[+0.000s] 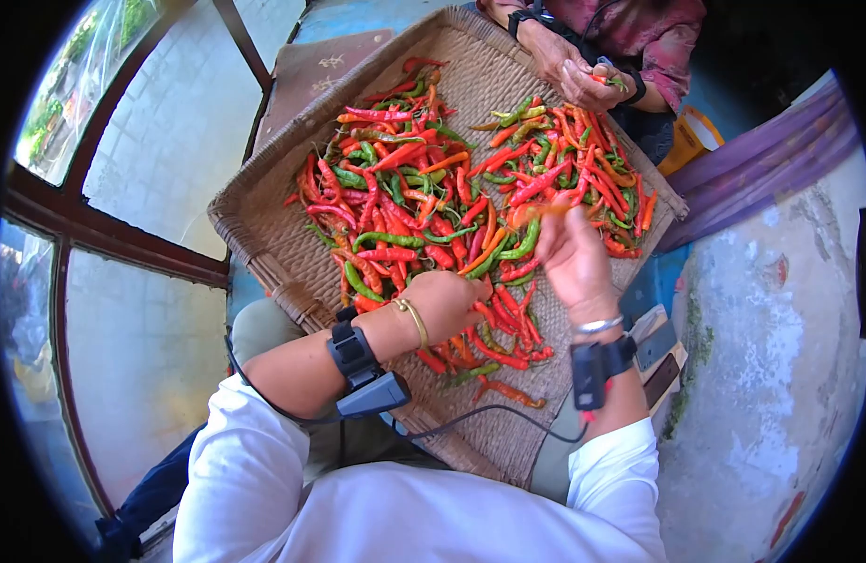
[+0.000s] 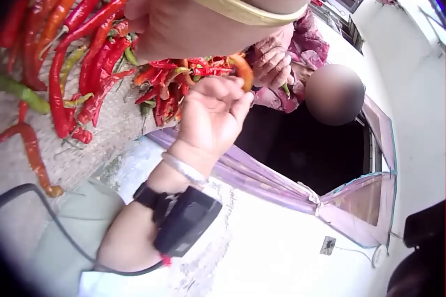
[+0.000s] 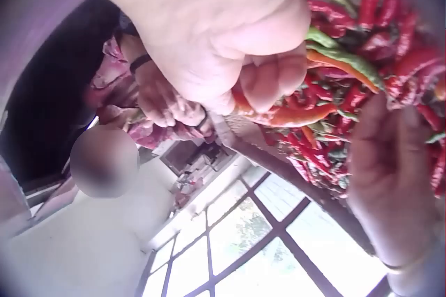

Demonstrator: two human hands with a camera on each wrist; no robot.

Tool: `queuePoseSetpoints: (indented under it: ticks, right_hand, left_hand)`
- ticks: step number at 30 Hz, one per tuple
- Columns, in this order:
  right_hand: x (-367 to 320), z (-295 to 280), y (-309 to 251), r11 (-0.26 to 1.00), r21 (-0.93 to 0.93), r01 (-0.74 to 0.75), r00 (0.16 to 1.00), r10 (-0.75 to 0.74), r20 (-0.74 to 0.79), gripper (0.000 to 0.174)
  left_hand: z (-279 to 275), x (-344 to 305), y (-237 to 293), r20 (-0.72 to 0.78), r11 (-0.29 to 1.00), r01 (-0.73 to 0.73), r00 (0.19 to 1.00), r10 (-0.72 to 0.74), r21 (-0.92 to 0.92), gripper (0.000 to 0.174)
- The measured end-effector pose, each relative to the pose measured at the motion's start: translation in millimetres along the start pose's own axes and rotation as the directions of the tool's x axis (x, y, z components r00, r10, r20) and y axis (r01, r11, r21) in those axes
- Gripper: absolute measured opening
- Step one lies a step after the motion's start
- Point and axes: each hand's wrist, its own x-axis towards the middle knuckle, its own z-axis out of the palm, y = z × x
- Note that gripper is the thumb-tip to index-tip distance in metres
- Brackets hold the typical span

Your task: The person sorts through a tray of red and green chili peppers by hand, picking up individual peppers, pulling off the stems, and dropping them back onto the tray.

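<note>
My right hand (image 1: pixel 579 265) is raised over the near right part of the pile, palm turned up. Between its thumb and curled fingers it holds an orange-red chili pepper (image 3: pixel 296 114), blurred in the head view. Lower and to the left, my left hand (image 1: pixel 449 305) reaches down into the peppers. In the right wrist view its thumb and fingertips come together on a red chili pepper (image 3: pixel 403 89) in the pile. Red, green and orange chili peppers (image 1: pixel 386 202) lie in a big heap on a woven tray (image 1: pixel 273 230), with a second heap (image 1: pixel 583 164) to the right.
Across the tray, another person's hands (image 1: pixel 583 80) hold a small pepper. A stray orange-red pepper (image 1: pixel 510 392) lies near the tray's close end. Phones (image 1: pixel 656 347) sit beside my right forearm. A cable (image 1: pixel 489 410) runs between my wrists. Windows (image 1: pixel 151 141) stand at left, a wall (image 1: pixel 771 338) at right.
</note>
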Motion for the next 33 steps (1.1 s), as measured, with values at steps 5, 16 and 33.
queuePoseSetpoints:
  ticks: [5, 16, 33]
  right_hand:
    - [4.2, 3.7, -6.9, 0.994, 0.085, 0.067, 0.993, -0.058, -0.101, 0.03]
    - [-33.3, -3.4, 28.4, 0.799, -0.575, -0.174, 0.947, 0.296, 0.124, 0.026]
    - [-45.5, 5.0, 61.1, 0.729, -0.676, -0.106, 0.956, 0.262, 0.133, 0.034]
  left_hand:
    - [-2.9, 1.3, 0.3, 0.075, 0.975, 0.063, 0.994, -0.081, 0.211, 0.018]
    - [-25.4, 8.0, -48.9, -0.106, 0.732, 0.338, 0.932, -0.345, 0.592, 0.015]
    - [-30.2, -2.1, -16.9, -0.172, 0.975, -0.026, 0.983, 0.065, 0.219, 0.018]
